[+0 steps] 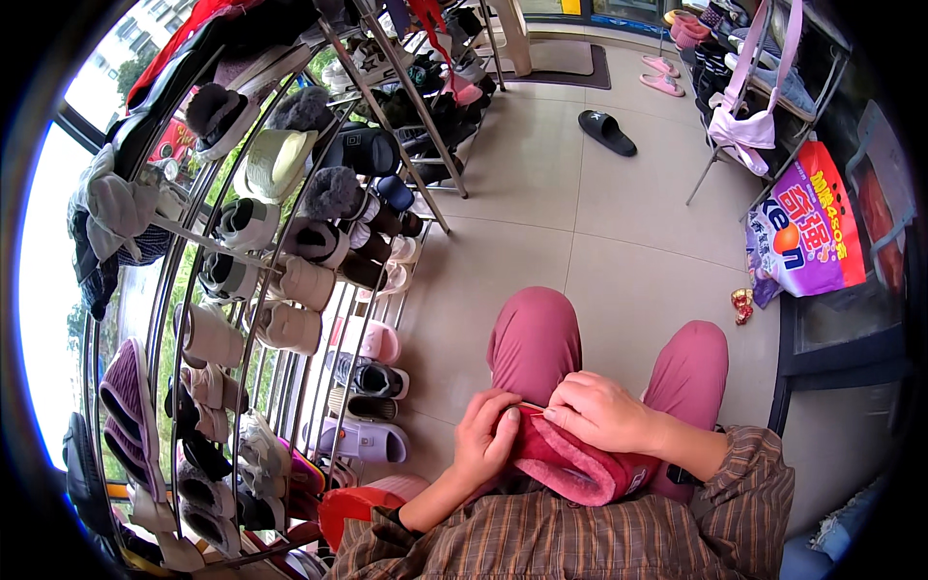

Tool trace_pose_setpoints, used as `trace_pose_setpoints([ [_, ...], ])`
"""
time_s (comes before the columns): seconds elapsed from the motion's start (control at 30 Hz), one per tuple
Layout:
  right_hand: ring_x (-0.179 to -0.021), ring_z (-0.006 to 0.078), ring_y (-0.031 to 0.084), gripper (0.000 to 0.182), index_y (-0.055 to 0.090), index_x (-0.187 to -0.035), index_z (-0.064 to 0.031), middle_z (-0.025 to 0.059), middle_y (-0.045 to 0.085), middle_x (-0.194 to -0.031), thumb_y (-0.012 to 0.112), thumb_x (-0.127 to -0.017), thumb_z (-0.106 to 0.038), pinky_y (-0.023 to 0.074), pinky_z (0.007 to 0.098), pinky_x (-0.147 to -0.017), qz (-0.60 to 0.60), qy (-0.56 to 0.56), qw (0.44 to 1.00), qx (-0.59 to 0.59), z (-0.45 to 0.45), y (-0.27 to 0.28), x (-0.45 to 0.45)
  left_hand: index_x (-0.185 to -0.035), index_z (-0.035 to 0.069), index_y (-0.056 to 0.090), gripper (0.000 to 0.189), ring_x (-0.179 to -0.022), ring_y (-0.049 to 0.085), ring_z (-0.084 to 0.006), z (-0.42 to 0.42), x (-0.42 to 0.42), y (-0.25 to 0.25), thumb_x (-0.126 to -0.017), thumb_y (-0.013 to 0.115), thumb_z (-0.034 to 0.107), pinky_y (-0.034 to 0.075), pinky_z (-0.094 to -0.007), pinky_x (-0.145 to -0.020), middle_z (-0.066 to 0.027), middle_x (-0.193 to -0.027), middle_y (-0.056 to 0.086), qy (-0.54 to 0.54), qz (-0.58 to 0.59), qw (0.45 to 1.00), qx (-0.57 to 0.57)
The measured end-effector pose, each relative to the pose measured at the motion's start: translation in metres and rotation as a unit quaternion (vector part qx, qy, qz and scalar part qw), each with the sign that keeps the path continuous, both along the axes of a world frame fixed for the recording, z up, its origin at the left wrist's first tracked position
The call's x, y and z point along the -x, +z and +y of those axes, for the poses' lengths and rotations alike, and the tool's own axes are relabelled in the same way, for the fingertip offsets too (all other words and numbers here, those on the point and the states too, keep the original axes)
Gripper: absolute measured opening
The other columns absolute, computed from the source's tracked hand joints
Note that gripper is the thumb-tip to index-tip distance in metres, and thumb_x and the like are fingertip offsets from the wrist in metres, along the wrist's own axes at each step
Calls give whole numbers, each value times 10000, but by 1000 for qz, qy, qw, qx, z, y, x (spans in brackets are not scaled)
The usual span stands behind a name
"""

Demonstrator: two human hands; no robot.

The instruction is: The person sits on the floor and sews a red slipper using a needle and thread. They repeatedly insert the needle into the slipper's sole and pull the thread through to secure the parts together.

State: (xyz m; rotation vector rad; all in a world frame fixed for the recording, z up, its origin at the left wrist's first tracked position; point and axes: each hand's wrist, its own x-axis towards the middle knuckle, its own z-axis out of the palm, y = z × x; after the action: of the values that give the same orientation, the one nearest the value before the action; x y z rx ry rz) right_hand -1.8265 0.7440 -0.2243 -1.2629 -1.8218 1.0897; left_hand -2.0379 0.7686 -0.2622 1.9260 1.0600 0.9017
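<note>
A dark red, plush-lined slipper [573,475] rests in my lap, its opening facing my body. My left hand [487,433] grips the slipper's left end, thumb on top. Across from it, my right hand [598,415] has its fingertips pinched at the slipper's far edge, near a thin pale line between the two hands. Whether that line is thread or the sole's edge, I cannot tell. The fingers hide much of the edge they touch. Under the slipper are my legs in pink trousers [535,333].
A metal shoe rack [250,362] full of shoes stands close on my left, beside a red stool [341,511]. A black slide sandal [607,133] lies on the tiled floor [500,268]. To the right are a detergent bag [812,225] and another shoe rack [823,101].
</note>
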Motion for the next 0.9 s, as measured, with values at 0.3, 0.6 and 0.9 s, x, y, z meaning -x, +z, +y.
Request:
trace_pose_setpoints([
  [0.3, -792, 62, 509, 247, 567, -898, -11, -20, 578, -834, 485, -993, -224, 439, 235, -716, 366, 42, 898, 240, 27, -7, 22, -1030, 24, 628, 196, -868, 630, -271, 1, -5, -1, -841, 610, 76, 503, -327, -749, -144, -1008, 611, -1, -18, 1000, 14],
  [0.6, -754, 45, 499, 230, 576, -880, -6, -10, 573, -792, 537, -970, -215, 426, 213, -662, 324, -16, 909, 261, 9, -5, 18, -1023, -1, 628, 182, -897, 611, -248, 1, -9, -5, -866, 579, 74, 481, -313, -794, -144, -1014, 609, -8, -27, 999, 47],
  [0.9, -785, 148, 659, 231, 601, -1123, -1, 92, 686, -789, 536, -937, -121, 507, 264, -682, 98, -252, 961, 61, -2, -6, -48, -1076, -2, 637, 235, -985, 579, -172, 12, 4, 1, -899, 571, 138, 439, -281, -876, -95, -1048, 624, -47, -57, 978, 193],
])
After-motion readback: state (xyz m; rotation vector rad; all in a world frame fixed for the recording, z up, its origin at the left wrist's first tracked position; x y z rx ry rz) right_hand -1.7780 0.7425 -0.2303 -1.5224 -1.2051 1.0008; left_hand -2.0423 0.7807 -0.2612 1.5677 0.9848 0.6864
